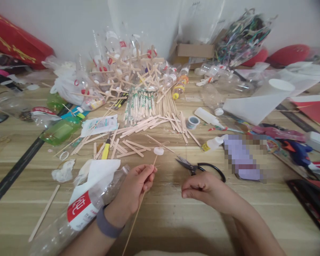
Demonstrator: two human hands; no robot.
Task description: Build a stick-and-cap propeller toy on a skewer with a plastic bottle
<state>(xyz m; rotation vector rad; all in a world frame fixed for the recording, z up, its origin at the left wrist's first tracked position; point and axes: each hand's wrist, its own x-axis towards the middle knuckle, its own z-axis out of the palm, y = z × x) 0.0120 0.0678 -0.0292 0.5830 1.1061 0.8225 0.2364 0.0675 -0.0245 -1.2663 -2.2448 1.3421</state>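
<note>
My left hand (138,185) is closed round a thin bamboo stick (134,224), which slants up from the bottom edge. A white bottle cap (158,151) sits at the stick's upper end, with a thin wooden piece just behind it. To the right, my right hand (202,188) is bent at the wrist with its fingers curled in; whatever they may pinch is hidden. Black-handled scissors (186,164) lie just beyond that hand, which partly covers them in the view. A clear plastic bottle with a red and white label (81,209) lies beside my left forearm.
Loose wooden craft sticks (138,128) spread across the middle. Behind them stands a heap of stick crosses and plastic bottles (128,67). A yellow-handled tool (106,150), a small glue bottle (212,143), a blurred purple object (241,160) and a glue gun (298,153) lie around.
</note>
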